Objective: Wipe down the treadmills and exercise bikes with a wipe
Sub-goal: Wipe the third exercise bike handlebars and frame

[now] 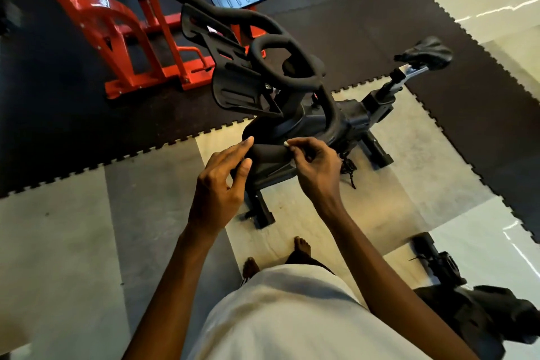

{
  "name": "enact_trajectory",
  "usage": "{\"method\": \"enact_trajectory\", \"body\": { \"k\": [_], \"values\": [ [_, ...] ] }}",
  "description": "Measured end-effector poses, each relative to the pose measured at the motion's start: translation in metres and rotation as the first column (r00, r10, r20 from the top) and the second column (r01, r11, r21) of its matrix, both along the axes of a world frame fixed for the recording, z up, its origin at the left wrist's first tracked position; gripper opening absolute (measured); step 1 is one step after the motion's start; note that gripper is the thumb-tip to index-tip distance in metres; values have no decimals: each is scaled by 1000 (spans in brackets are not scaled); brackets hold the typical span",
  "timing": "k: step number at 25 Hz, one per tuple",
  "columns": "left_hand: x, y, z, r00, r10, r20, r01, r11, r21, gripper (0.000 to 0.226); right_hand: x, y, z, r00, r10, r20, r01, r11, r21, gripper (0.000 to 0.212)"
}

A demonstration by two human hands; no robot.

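The bike stands directly in front of both hands, its feet on the pale floor. The toothed edge of the black mat passes behind the bike and continues far to the left of the left hand. A dark bar of the bike lies between the two hands.

The left hand is open, with straight fingers whose tips are at the bar's left end. The right hand pinches a white bit at the bar's right end; it is possibly a wipe, but it is too small to tell.

Left of the left hand there is free floor. Beyond that hand, a red machine stands on the mat, near the bike's handlebars. Below and right of the right hand, another dark machine stands on the shiny floor.
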State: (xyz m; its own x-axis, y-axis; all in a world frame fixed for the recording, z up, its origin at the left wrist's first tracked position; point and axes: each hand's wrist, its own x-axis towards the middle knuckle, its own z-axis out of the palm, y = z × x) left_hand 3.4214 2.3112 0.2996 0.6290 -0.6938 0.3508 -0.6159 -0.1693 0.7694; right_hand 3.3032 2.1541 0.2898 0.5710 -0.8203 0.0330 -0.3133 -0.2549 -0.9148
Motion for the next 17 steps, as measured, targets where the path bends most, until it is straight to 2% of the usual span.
{"method": "enact_trajectory", "body": {
  "k": [4,10,14,17],
  "values": [
    [6,-1,7,998,3,-55,-4,1000,-20,33,14,18,22,996,20,88,-28,995,95,16],
    [6,-5,10,998,16,-60,-15,1000,10,30,2,40,16,973,134,188,-124,990,-63,18],
    [2,-14,16,999,-2,51,-1,998,66,30,0,25,10,986,14,163,-31,994,107,16],
    [2,-17,22,998,-11,61,9,999,38,28,7,21,16,990,-11,143,-4,995,104,16]
  ]
}}
